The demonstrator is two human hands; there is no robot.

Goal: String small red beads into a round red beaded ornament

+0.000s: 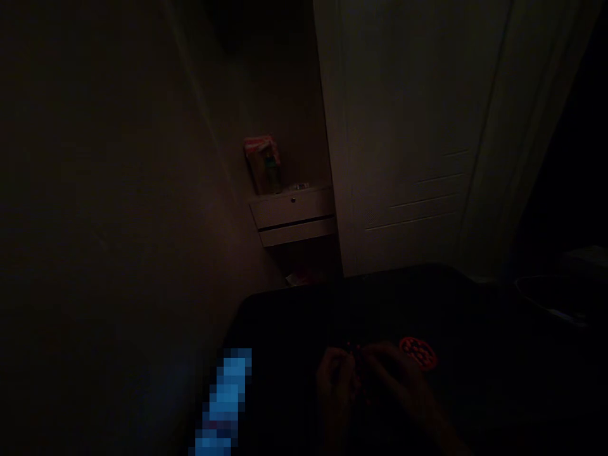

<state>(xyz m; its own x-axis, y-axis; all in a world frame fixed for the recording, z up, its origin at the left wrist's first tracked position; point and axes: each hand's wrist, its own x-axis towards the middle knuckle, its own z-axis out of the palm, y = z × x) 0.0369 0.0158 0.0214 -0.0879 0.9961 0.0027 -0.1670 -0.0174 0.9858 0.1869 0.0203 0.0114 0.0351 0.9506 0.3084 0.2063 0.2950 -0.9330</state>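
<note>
In the dim light my left hand (pixel 336 375) is raised over the dark surface, its fingers curled into a pinch. My right hand (pixel 396 375) comes in from the lower right, with thumb and fingers drawn together close to the left fingertips. Tiny reddish specks show between and below the hands; what the fingers hold is too dark to make out. Just beyond the right hand lies a round red dish-like piece (pixel 418 353) with a bright rim and several small dark and red spots inside.
The hands are above a black bed-like surface (pixel 285 329). A pixelated bright blue patch (pixel 223 405) is at lower left. Behind stand a pale cabinet door (pixel 403 126) and a drawer unit (pixel 294 209) with a red-and-white striped item (pixel 260 144) on top. A wall rises at left.
</note>
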